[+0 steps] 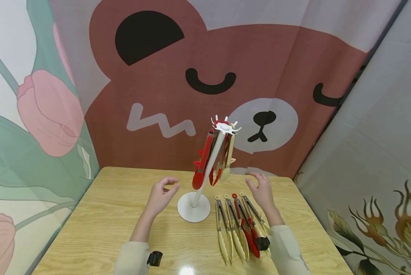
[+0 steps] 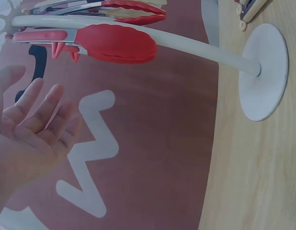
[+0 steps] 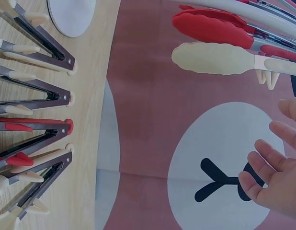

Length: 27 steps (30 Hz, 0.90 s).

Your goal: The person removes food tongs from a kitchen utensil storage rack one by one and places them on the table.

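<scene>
Altogether, four tongs, three cream and one red, lay on the table right of the stand, long axes running near to far, ring ends farthest. More tongs, red and cream, hung heads down from the stand. Left hand and right hand flanked it, empty, fingers loosely bent.

The bare left hand and bare right hand are raised well apart, fingers gently curved (the left palm shows), bare forearms emerging from long off-white fabric sleeves.
</scene>
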Tool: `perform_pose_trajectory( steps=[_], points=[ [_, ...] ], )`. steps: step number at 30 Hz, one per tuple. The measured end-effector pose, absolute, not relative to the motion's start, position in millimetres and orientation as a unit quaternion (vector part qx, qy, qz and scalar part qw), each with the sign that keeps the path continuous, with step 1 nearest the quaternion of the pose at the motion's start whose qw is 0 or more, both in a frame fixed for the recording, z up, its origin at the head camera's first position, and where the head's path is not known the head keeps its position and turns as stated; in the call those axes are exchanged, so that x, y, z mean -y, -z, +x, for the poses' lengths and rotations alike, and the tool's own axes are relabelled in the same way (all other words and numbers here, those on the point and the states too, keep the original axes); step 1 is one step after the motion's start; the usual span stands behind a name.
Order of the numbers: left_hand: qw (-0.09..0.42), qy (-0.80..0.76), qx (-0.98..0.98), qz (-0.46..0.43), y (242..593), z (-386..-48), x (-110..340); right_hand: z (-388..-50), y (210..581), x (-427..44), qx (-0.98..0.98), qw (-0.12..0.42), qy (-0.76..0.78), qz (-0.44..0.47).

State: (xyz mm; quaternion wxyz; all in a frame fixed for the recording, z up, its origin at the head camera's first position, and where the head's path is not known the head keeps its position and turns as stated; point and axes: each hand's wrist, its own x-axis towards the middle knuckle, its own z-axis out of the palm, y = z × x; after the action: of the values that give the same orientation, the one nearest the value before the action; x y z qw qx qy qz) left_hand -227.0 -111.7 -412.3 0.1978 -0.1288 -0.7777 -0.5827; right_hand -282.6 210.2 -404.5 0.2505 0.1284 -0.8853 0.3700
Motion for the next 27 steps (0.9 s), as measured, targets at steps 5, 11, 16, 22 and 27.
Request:
perform_pose_trajectory(
  steps=[5,11,16,22,27],
  points=[
    [0.194,0.582,0.78,-0.12,419.1,-227.4,113.3,-284.1,401.3,-210.6,0.885,0.254,-0.368,0.13],
    [0.179,0.586,0.782,-0.113,414.1,-219.6,110.7,-286.7,393.8,-210.2,0.874,0.271,-0.371,0.16],
    [0.179,0.584,0.785,-0.11,397.7,-204.2,106.4,-287.3,383.7,-207.4,0.868,0.279,-0.371,0.176],
    [0.174,0.586,0.784,-0.103,396.7,-201.9,105.8,-289.2,373.7,-202.3,0.86,0.295,-0.371,0.187],
    [0.184,0.587,0.781,-0.106,412.1,-211.5,109.6,-289.3,364.7,-198.1,0.851,0.314,-0.37,0.201]
  ],
)
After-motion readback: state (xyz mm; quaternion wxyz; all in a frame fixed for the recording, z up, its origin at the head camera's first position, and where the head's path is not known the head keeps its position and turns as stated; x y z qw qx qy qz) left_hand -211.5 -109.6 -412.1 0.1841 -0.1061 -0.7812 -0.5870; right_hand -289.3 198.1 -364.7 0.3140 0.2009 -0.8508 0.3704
